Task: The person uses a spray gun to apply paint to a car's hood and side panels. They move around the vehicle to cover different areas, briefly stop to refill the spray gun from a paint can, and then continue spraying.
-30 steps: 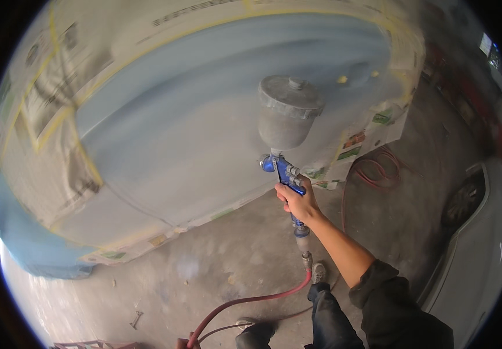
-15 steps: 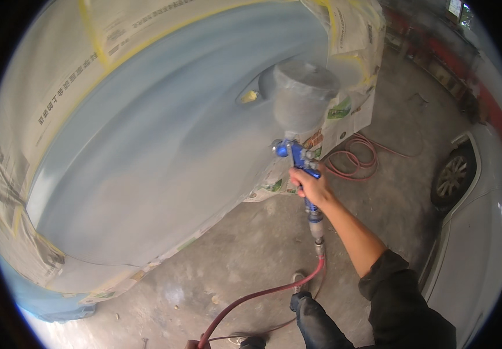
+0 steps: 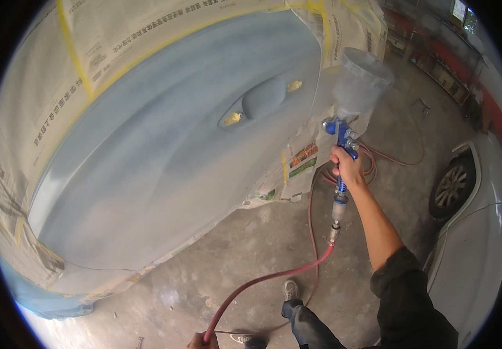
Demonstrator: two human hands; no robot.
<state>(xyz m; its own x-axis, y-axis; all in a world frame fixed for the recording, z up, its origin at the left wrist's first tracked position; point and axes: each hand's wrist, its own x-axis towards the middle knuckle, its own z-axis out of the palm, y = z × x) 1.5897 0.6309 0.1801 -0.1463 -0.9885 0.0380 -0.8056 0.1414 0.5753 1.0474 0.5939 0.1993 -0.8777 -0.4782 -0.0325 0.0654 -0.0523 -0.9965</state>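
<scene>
My right hand (image 3: 351, 168) is wrapped round the grip of a blue spray gun (image 3: 339, 132), held upright beside the right end of a car door panel (image 3: 129, 180). A cloudy, translucent paint cup (image 3: 360, 87) sits on top of the gun. From the foot of the grip a red air hose (image 3: 268, 274) curves down to my left hand (image 3: 200, 342), which is closed around it at the lower edge. The door shows blue-grey above and pale grey below. Yellow tape covers two spots (image 3: 233, 118) beside the handle recess (image 3: 264, 99).
Masking paper (image 3: 88, 64) with yellow tape surrounds the door. A red hose coil (image 3: 370, 166) lies on the concrete floor (image 3: 216, 256) behind the gun. On the right stands a silver car (image 3: 478, 244). Shelving (image 3: 446, 78) lines the far wall. My feet (image 3: 290, 291) are beside the trailing hose.
My right hand has carried the spray gun rightward and slightly up, away from the handle recess, uncovering its right taped spot. The hose followed, and more of my left hand shows.
</scene>
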